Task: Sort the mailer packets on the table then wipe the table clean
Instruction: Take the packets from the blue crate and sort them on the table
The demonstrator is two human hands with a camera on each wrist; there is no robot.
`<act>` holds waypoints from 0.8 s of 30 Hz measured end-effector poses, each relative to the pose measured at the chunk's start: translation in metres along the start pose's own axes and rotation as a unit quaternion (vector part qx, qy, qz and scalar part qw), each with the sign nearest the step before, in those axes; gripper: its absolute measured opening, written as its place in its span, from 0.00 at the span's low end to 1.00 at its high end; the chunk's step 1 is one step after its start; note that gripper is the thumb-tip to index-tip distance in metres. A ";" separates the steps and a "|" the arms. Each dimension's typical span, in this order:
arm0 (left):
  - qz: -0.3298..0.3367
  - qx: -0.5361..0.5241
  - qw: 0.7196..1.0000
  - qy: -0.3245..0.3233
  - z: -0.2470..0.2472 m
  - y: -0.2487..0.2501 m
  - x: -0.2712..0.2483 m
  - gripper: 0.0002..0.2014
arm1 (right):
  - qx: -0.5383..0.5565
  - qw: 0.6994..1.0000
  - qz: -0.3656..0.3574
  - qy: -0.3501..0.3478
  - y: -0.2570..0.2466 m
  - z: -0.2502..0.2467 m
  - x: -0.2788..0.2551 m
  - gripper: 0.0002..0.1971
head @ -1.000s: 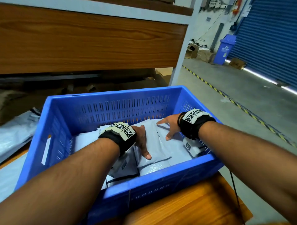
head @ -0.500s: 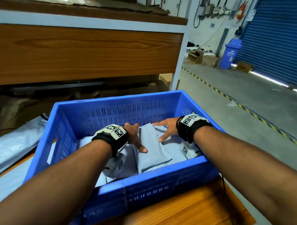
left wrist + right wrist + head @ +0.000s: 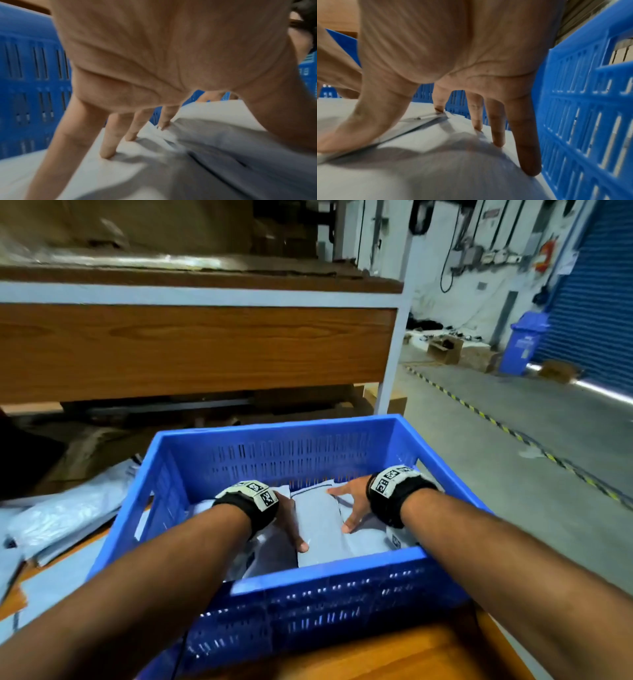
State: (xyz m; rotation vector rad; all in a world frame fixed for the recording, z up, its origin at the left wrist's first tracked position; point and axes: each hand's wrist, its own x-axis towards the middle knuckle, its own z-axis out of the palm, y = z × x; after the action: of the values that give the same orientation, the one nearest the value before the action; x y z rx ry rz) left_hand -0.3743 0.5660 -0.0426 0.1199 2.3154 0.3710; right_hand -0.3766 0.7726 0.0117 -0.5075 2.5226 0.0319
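Note:
A blue slotted crate [image 3: 274, 426] stands on the wooden table and holds several grey mailer packets. Both hands are inside it, pressing down on the top packet [image 3: 318, 529]. My left hand [image 3: 289, 522] lies on the packet's left side; in the left wrist view its straight, spread fingers [image 3: 109, 142] push their tips into the grey plastic [image 3: 214, 142]. My right hand [image 3: 351, 501] rests on the packet's right side, and its straight fingers [image 3: 527, 148] touch the mailers [image 3: 419, 169] close to the crate's wall [image 3: 582, 108]. Neither hand grips anything.
More grey mailers [image 3: 65, 515] lie heaped on the table left of the crate. A bare strip of wooden tabletop [image 3: 376, 655] shows in front of it. A wood-panelled rack [image 3: 191, 350] with a white post [image 3: 390, 354] stands behind. Concrete floor and a blue bin [image 3: 524, 344] are off to the right.
My head has tilted up, so the crate sits lower in view. Both hands stay flat on the top packet and have drawn slightly closer together.

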 end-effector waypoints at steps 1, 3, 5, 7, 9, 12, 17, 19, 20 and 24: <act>-0.005 0.004 1.000 0.001 -0.005 -0.005 0.005 0.53 | 0.000 1.000 -0.003 0.006 -0.001 -0.002 0.000 0.50; -0.006 0.025 0.999 0.046 -0.016 0.003 -0.018 0.53 | -0.005 1.000 -0.015 0.019 -0.002 -0.010 -0.004 0.48; -0.014 0.071 0.990 0.120 -0.024 0.023 -0.059 0.54 | -0.024 0.999 -0.032 0.033 -0.004 -0.021 -0.010 0.45; -0.014 0.100 0.980 0.174 -0.033 0.033 -0.088 0.46 | -0.043 0.997 -0.043 0.055 -0.009 -0.034 -0.015 0.44; -0.008 0.093 0.973 0.211 -0.049 0.033 -0.104 0.43 | -0.063 0.993 -0.051 0.087 -0.015 -0.051 -0.018 0.43; 0.004 0.063 0.958 0.278 -0.075 0.025 -0.138 0.39 | -0.084 0.984 -0.082 0.132 -0.034 -0.084 -0.028 0.40; 0.001 -0.019 0.937 0.349 -0.091 -0.012 -0.203 0.36 | -0.112 0.962 -0.163 0.190 -0.096 -0.121 -0.057 0.30; -0.007 -0.055 0.927 0.370 -0.093 -0.035 -0.231 0.34 | -0.128 0.955 -0.184 0.193 -0.128 -0.126 -0.067 0.30; -0.004 -0.079 0.917 0.392 -0.094 -0.047 -0.246 0.33 | -0.137 0.952 -0.191 0.194 -0.145 -0.129 -0.073 0.30; 0.009 -0.158 0.866 0.474 -0.091 -0.103 -0.303 0.28 | -0.149 0.939 -0.217 0.223 -0.216 -0.147 -0.095 0.30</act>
State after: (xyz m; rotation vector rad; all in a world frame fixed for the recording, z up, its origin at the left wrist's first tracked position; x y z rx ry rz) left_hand -0.2259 0.3866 0.1951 -0.2711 3.1613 0.9873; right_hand -0.3022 0.5865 0.2041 -1.3156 2.7882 0.1484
